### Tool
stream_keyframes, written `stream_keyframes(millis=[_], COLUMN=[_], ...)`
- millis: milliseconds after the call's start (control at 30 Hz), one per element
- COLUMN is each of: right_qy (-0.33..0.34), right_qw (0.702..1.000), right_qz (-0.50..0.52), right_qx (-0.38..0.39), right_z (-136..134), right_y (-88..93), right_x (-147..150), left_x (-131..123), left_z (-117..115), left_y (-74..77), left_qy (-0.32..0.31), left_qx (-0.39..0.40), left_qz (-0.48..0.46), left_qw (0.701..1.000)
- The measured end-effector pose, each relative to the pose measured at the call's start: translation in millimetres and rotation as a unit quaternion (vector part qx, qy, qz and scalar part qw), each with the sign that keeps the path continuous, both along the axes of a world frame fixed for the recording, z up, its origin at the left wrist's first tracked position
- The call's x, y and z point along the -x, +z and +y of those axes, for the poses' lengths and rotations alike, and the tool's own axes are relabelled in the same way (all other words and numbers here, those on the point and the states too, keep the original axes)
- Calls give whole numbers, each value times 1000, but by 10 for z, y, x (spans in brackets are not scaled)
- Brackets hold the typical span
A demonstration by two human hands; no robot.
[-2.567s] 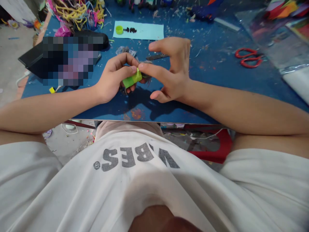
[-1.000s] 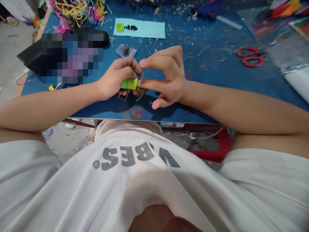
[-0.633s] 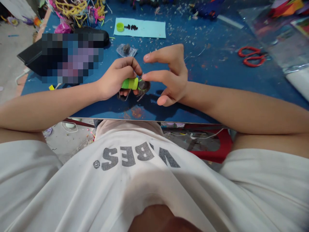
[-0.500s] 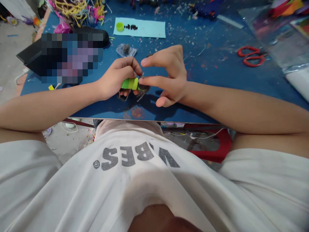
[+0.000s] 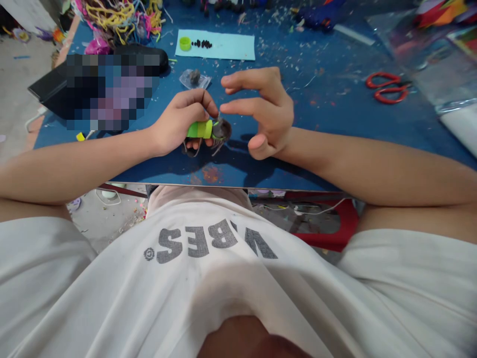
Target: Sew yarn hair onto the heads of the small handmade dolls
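My left hand [image 5: 181, 119] is closed around a small handmade figure [image 5: 205, 130] just over the front of the table. Its banded body is lime green and yellow-green, its rounded end on the right is dark grey, and thin wire-like legs hang below. Part of the body is hidden by my fingers. To the right, my right hand [image 5: 270, 112] hovers with fingers spread and nothing between them, the index fingertip a little apart from the dark end. Behind my left hand lies a grey lump [image 5: 194, 76] on a piece of clear plastic.
A pale blue strip [image 5: 234, 45] bears a green ring-shaped cap [image 5: 185, 44] and several small black bits. Red-handled scissors [image 5: 389, 88] lie at the right by clear plastic bags. At the left stand a black device [image 5: 55, 89] and tangled colourful yarn [image 5: 112, 15].
My right hand has drawn back from the figure's dark end, slightly up and to the right, uncovering it. The left hand keeps its hold in nearly the same place.
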State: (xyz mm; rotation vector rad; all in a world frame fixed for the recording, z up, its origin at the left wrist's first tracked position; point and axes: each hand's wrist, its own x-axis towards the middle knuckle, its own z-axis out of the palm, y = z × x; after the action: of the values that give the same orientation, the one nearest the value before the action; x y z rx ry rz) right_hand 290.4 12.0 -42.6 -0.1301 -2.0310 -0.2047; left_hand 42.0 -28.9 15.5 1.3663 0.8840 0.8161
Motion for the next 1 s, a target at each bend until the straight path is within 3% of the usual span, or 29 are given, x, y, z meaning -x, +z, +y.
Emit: stream_keyframes(millis=[200,367,533,767,900,1000], right_qy=[-5,-36,-97,30,9,-2], right_qw=[1000,999,987,997,990,989], right_qz=[24,-35,-108,-61,-111,-127], right_qx=[-3,9,72,21,83,70], right_z=[-6,-66,-13,-2,17,19], right_y=[14,12,-70,-50,-89,-102], right_x=[30,-30,-88,-70,-103,-102], left_x=[25,36,40,61,58,44], left_z=[1,9,44,46,59,40], left_y=[-43,-77,-96,-86,-103,-86], left_qy=[9,11,3,-6,-13,10], left_qx=[-13,-15,-15,-15,-13,-12], left_qz=[-18,-8,-10,7,17,20], left_qw=[1000,1000,1000,1000,1000,1000])
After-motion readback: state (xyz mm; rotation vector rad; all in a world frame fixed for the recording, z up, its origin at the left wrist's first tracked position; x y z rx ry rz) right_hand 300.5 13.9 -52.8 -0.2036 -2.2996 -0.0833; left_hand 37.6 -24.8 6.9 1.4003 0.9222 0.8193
